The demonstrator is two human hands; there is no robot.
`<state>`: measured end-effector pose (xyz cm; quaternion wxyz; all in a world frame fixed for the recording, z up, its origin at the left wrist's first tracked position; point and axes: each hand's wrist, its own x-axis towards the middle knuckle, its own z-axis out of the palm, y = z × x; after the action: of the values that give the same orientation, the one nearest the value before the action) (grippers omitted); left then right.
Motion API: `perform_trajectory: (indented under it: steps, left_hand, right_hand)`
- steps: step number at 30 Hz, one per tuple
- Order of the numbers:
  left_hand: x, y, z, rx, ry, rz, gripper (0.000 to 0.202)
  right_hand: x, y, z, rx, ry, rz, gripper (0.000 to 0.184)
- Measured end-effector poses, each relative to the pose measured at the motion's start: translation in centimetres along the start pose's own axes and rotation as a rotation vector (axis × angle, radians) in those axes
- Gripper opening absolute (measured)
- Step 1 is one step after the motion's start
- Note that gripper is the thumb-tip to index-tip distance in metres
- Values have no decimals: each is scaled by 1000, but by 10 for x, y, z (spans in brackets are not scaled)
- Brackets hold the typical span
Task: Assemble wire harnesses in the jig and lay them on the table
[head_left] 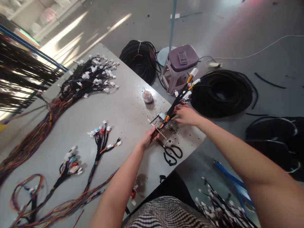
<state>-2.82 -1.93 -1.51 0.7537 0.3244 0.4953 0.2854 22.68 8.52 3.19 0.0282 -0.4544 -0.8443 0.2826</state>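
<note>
A wire harness [174, 106] with black-sleeved branches, red and yellow wires and white connectors slants over the table's right corner. My left hand [151, 136] is closed around its lower end. Higher up, the curled fingers of my right hand [184, 114] are on the harness's right side, their tips partly hidden. Under the harness stands a small metal frame [163, 136], with dark scraps scattered about it. Scissors with black handles [173, 154] lie just below the frame. A small squeeze bottle [147, 96] stands upright beyond my left hand.
On the table [111, 110] lie a large harness bundle [57, 107] and smaller harnesses [97, 155]. Beyond its edge are a purple-topped stool [182, 58] and black tubing coils [220, 93] on the floor. More connector-ended wires [220, 205] hang at lower right.
</note>
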Motion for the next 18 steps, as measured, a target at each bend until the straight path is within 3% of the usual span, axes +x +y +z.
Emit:
perform_trajectory:
  steps: [3, 5, 9, 13, 15, 18]
  left_hand:
    - [-8, 7, -6, 15, -69, 57, 47]
    - [-11, 14, -8, 117, -75, 73, 43]
    - [-11, 28, -10, 247, -83, 26, 41]
    - [-9, 27, -12, 174, -107, -37, 42]
    - [-8, 24, -13, 123, -96, -57, 43]
    - [-7, 22, -14, 108, -87, -72, 43]
  right_hand:
    - [44, -17, 7, -165, -374, -129, 32]
    - [57, -17, 12, -149, -457, -125, 33]
    - [47, 34, -5, 189, -412, -160, 35]
    - [23, 95, -37, 399, -286, 12, 40]
    - [17, 108, -46, 441, -285, 70, 45]
    - [21, 102, -44, 447, -297, 63, 45]
